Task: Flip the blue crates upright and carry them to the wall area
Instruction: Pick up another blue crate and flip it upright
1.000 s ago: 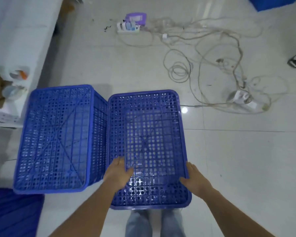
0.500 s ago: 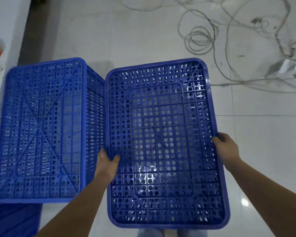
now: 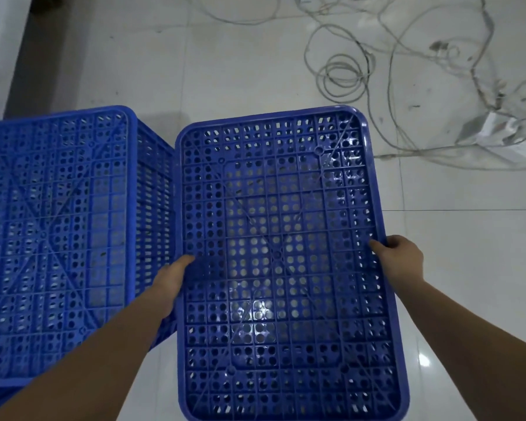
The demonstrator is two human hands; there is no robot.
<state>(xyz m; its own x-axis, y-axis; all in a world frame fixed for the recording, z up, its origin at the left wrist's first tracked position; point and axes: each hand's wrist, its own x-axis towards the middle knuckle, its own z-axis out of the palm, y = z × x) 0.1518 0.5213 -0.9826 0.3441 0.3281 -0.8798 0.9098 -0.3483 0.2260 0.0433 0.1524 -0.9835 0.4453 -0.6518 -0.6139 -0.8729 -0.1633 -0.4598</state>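
Two blue perforated crates stand upside down on the pale tiled floor, their ribbed bottoms facing me. The right crate (image 3: 286, 208) fills the middle of the view. My left hand (image 3: 172, 281) grips its left edge, thumb on top. My right hand (image 3: 398, 256) grips its right edge, fingers curled over the rim. The left crate (image 3: 58, 238) sits close beside it, touching or nearly touching, untouched by either hand.
Tangled white cables (image 3: 362, 65) sprawl over the floor beyond the crates, running to a crumpled white wrapper (image 3: 495, 132) at the right. A white wall and a dark strip (image 3: 16, 56) run along the far left.
My hands slid further up the right crate's two side edges. The view has closed in on the crates, and the right crate looks larger and nearer.
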